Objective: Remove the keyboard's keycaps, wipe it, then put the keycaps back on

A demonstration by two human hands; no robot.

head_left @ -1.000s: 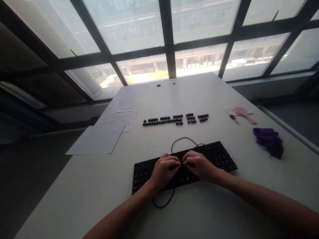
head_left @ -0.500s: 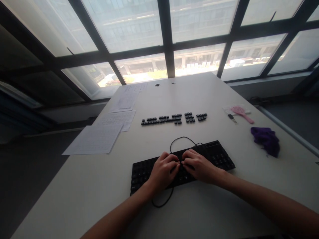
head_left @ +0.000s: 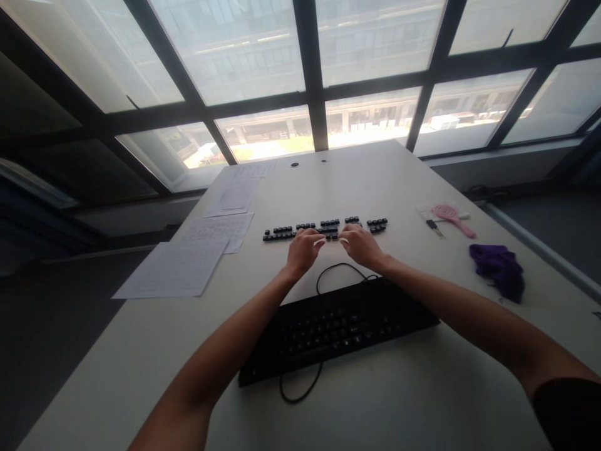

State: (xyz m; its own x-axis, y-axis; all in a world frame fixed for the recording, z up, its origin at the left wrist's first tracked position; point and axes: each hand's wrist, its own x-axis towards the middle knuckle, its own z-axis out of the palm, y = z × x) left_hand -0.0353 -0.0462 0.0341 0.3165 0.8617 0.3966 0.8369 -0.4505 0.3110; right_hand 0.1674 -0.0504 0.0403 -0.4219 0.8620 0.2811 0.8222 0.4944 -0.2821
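Note:
Rows of loose black keycaps lie across the middle of the white table. My left hand reaches to their near side, thumb and fingers bent into a pinch beside a small group of keycaps. From the other side, my right hand pinches close to the same group, covering part of the rows behind it. Whatever is between the fingertips of either hand is too small to make out. Below my forearms lies a black keyboard, slightly tilted on the table, with some key positions looking bare.
A black cable loops out from under the keyboard. Paper sheets line the left edge. On the right are a pink hairbrush, a small key-like item and a purple cloth. Windows stand beyond the table.
Both hands have left the middle of the keyboard and moved forward to the loose keycaps. The keyboard's key area is now uncovered, and it sits slightly turned and nearer.

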